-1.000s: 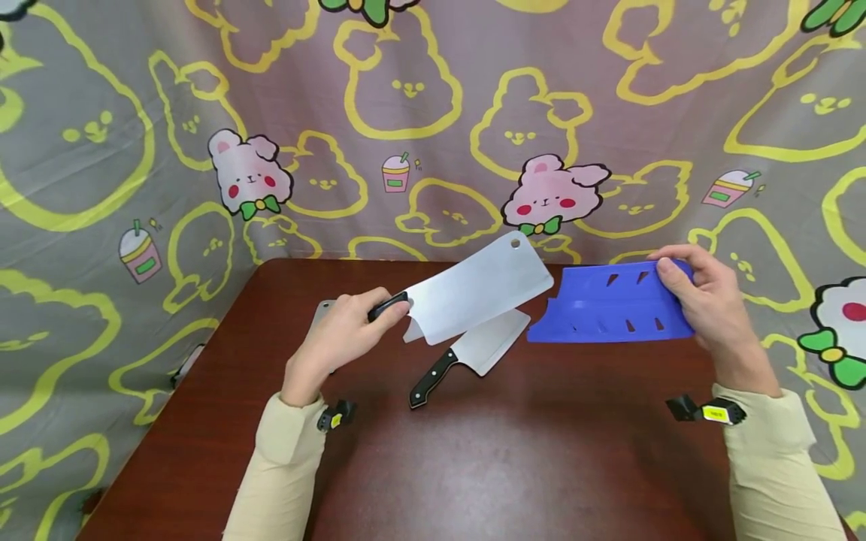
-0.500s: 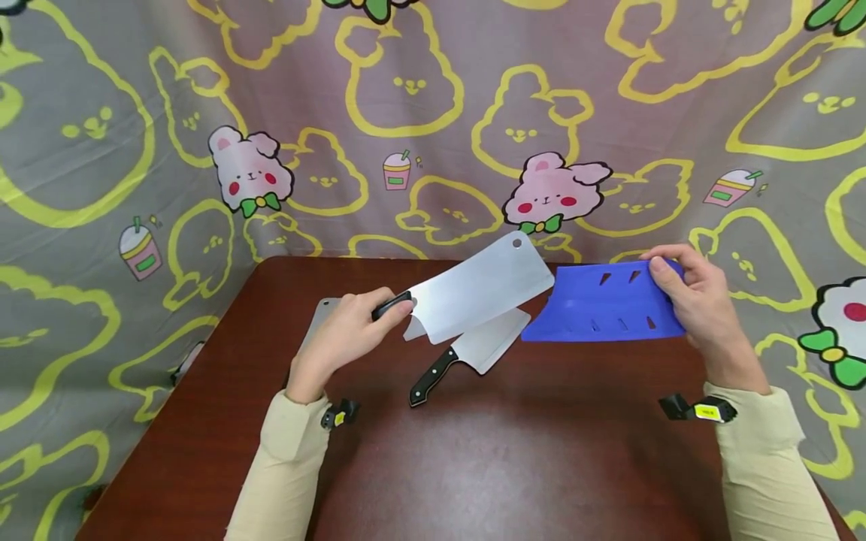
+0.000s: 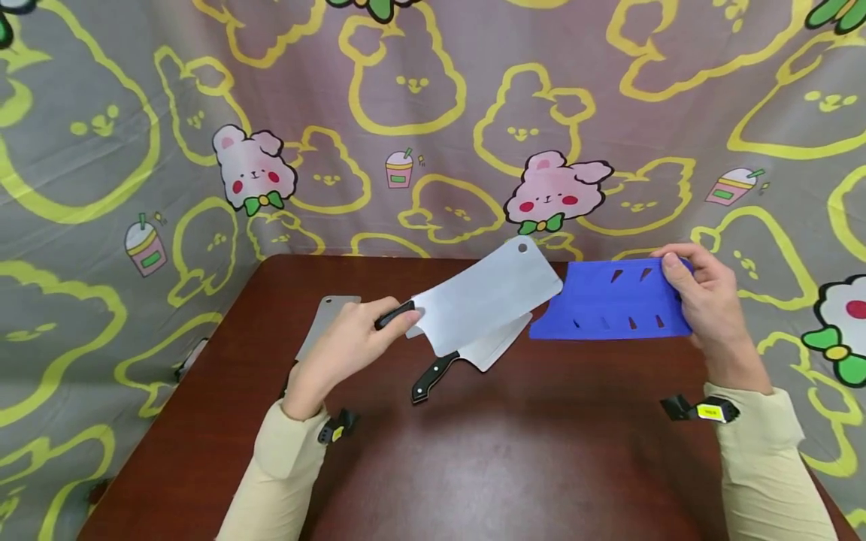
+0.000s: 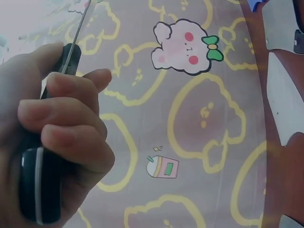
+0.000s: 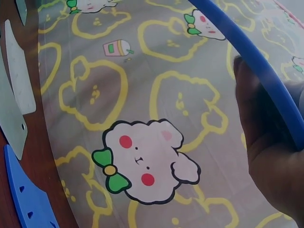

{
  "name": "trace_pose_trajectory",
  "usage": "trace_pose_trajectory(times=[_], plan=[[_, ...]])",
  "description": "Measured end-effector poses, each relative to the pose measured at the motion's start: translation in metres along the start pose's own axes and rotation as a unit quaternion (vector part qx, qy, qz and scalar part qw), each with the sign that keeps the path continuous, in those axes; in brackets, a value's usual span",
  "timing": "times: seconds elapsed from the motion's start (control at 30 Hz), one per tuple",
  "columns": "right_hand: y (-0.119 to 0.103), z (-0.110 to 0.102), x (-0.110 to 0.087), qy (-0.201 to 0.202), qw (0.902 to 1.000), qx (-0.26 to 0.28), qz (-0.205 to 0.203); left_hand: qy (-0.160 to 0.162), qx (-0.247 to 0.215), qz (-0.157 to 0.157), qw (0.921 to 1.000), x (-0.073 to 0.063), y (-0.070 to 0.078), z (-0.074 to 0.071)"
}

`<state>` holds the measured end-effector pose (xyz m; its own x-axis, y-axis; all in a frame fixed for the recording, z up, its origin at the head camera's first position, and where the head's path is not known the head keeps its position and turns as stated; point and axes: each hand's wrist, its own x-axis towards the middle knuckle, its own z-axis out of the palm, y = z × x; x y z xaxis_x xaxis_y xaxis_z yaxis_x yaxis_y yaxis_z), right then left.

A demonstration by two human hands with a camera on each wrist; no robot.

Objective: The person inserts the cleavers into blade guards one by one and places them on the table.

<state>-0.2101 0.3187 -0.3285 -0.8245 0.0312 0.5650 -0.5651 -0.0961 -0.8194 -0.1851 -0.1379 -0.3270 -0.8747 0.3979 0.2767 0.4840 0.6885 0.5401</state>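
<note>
In the head view my left hand (image 3: 348, 346) grips the black handle of a broad cleaver (image 3: 487, 297). Its blade slants up to the right, with a hole in the far corner. The left wrist view shows my fingers (image 4: 71, 137) wrapped round that handle. Another black-handled cleaver (image 3: 497, 342) lies on the table, partly covered by the held blade. My right hand (image 3: 717, 308) pinches the right end of a blue, flat piece with triangular holes (image 3: 595, 300), thumb in front and fingers behind. The right wrist view shows its curved blue edge (image 5: 266, 66) in my palm.
A further cleaver (image 3: 325, 319) lies at the left of the brown table (image 3: 507, 466), partly behind my left hand. A white blade-shaped piece (image 5: 21, 71) and a second blue holed piece (image 5: 28, 194) show in the right wrist view. A patterned curtain (image 3: 446, 128) encloses the table.
The cleaver in my left hand has shifted slightly right and down, covering more of the cleaver below. The blue piece in my right hand moved a little left, then back right.
</note>
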Motion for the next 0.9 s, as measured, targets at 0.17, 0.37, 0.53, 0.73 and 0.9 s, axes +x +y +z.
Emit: trace_pose_trajectory(times=[0.17,0.37,0.53,0.73,0.9], plan=[[0.001,0.001,0.000,0.018,0.9993,-0.033,-0.006,-0.003,0.001,-0.012,0.9999,-0.001,-0.004,0.003],[0.004,0.003,0.000,0.030,0.9992,-0.028,-0.003,0.006,-0.002,-0.003,1.0000,0.001,-0.003,0.004],[0.008,0.006,-0.001,0.015,0.9998,0.008,0.009,0.019,-0.005,-0.002,0.9998,0.003,-0.006,0.005],[0.009,0.010,-0.003,-0.015,0.9998,-0.010,0.005,0.011,-0.003,0.001,0.9999,0.005,-0.012,0.007],[0.011,0.011,-0.003,-0.010,0.9998,-0.018,-0.007,0.000,-0.008,-0.009,0.9999,0.005,-0.012,0.008]])
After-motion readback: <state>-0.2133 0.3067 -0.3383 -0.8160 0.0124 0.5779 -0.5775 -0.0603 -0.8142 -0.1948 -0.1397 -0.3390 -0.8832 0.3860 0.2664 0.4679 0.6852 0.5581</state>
